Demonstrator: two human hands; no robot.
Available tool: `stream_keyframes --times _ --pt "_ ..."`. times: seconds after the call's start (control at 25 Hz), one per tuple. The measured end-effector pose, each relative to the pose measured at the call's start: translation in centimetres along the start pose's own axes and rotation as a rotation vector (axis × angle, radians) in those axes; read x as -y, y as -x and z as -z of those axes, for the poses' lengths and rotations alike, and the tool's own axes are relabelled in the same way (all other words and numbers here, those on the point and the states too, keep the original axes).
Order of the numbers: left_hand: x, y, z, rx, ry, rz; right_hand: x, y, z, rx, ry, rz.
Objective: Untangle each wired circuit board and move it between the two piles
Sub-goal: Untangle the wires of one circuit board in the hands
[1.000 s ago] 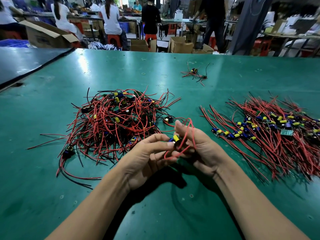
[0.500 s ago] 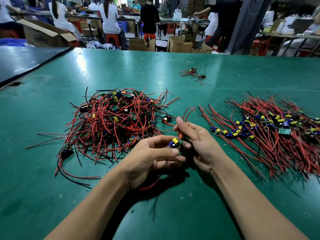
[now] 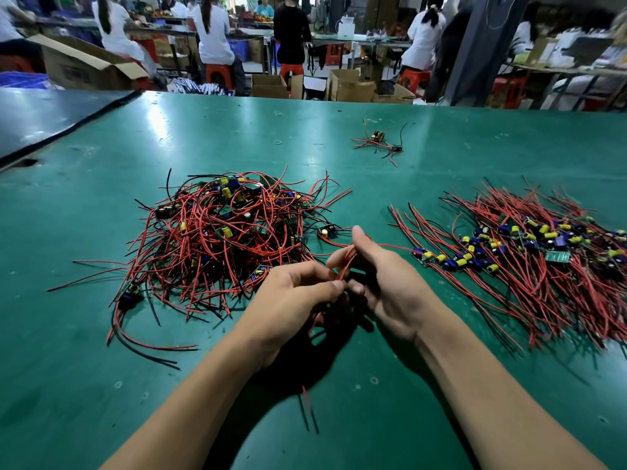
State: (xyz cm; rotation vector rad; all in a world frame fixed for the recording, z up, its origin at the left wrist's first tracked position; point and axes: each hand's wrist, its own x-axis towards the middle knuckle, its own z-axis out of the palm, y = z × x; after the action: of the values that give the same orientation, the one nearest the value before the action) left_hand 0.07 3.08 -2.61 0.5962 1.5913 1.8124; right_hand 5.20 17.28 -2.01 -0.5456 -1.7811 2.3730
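Observation:
A tangled heap of wired circuit boards [image 3: 224,239] with red and black leads lies left of centre on the green table [image 3: 101,385]. To the right lies a combed-out pile of boards [image 3: 529,252] with straight wires. Between them, my left hand [image 3: 291,300] and my right hand [image 3: 383,276] both pinch the red wires of one board [image 3: 346,266]. The board itself is hidden inside my fingers. Its wire ends [image 3: 307,401] hang down below my left hand.
A small separate cluster of wired boards [image 3: 378,142] lies farther back on the table. A dark mat [image 3: 51,117] covers the far left corner. Beyond the table's far edge are cardboard boxes [image 3: 353,84], red stools and several seated people.
The red wire loop that stood above my right hand has been drawn down straight through my fingers. The board, visible before at my left fingertips, is now covered, and wire ends hang lower.

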Motion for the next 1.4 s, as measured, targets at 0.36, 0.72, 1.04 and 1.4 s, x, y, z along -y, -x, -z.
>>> stream_keyframes --times 0.36,0.72,1.04,1.4 --pt "0.5 -0.1 -0.1 -0.055 0.022 0.022 -1.2 0.8 1.2 0.202 0.09 0.021" --pt "0.4 0.0 -0.4 0.011 0.084 0.011 -0.2 -0.3 1.7 -0.192 -0.005 0.186" --pt "1.0 0.2 -0.7 0.019 -0.298 -0.144 0.0 -0.5 1.6 -0.206 -0.055 0.021" --pt "1.1 -0.1 -0.4 -0.076 0.052 -0.022 -0.8 0.7 1.5 0.227 -0.058 0.017"
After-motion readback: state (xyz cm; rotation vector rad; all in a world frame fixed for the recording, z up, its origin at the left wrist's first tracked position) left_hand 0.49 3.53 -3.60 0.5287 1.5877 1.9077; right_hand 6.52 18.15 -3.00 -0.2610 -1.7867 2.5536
